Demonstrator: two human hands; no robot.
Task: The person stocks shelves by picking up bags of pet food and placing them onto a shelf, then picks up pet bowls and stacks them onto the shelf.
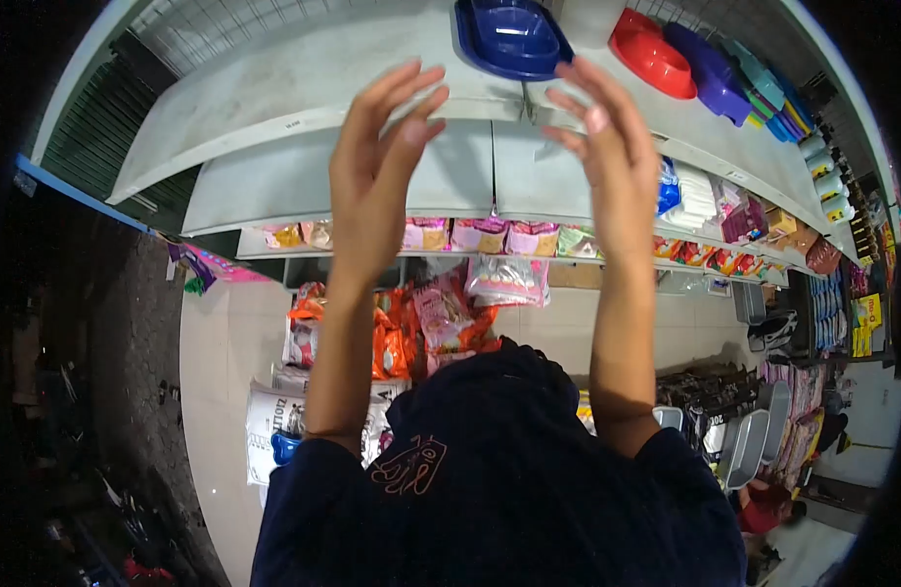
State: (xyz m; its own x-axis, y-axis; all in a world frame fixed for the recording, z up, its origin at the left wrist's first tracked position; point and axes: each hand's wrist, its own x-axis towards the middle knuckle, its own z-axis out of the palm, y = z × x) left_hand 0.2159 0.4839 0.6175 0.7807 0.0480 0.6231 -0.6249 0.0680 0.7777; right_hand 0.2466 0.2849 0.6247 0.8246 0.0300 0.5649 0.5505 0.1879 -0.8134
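Both of my arms reach up before a white metal shelf (304,83). My left hand (380,161) is raised with its fingers curved and apart, and nothing is in it. Opposite it, my right hand (617,161) is held the same way, fingers spread and holding nothing. Dark blue plastic bowls or trays (514,39), one inside another, sit on the top board beyond the gap between the hands. My right fingertips overlap the blue rim in view; I cannot tell whether they touch it.
A red bowl (654,54) and a purple one (710,76) stand to the right. Pink packets (480,235) line a lower shelf. Orange bags (397,338) lie on the floor below. Grey trays (744,450) and a person in red (764,507) are at the lower right.
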